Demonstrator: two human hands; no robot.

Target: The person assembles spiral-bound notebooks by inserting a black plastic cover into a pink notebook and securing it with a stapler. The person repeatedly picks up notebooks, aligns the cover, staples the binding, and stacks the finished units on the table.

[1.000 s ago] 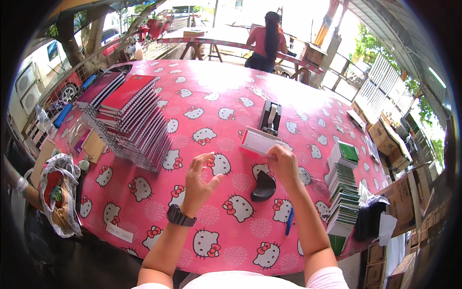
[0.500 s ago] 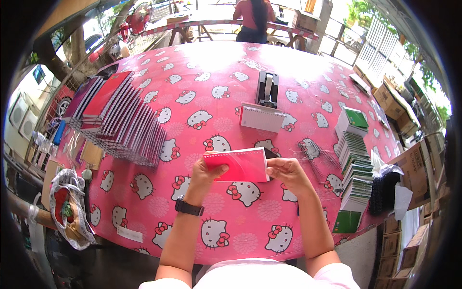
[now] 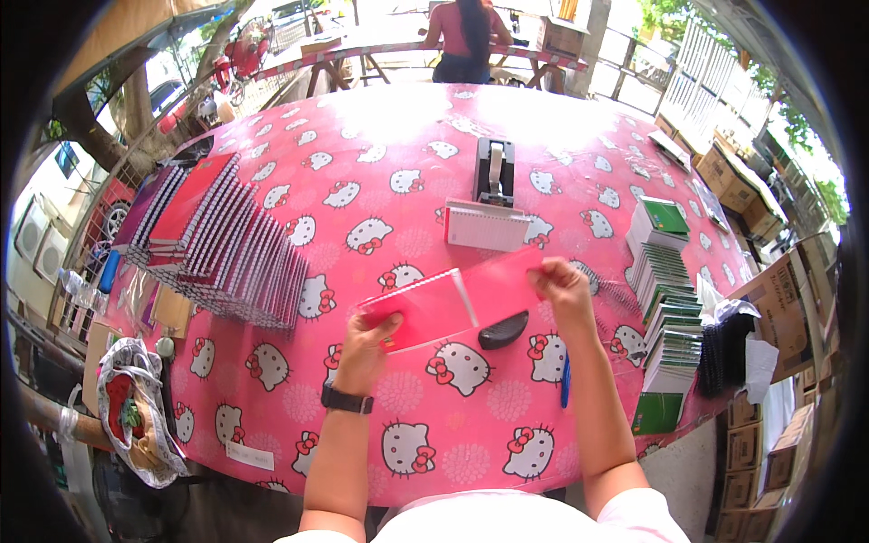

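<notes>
Across our pink patterned counter (image 3: 507, 395), spiral notebooks (image 3: 226, 249) sit stacked at ten o'clock. Our left hand (image 3: 364, 347) grips a red notebook (image 3: 416, 312) near the centre; our right hand (image 3: 565, 285) pinches a thin pinkish sheet (image 3: 502, 282) out toward two o'clock. Pulling too hard could crease or tear that sheet; a loose left hold could let the notebook slip.
</notes>
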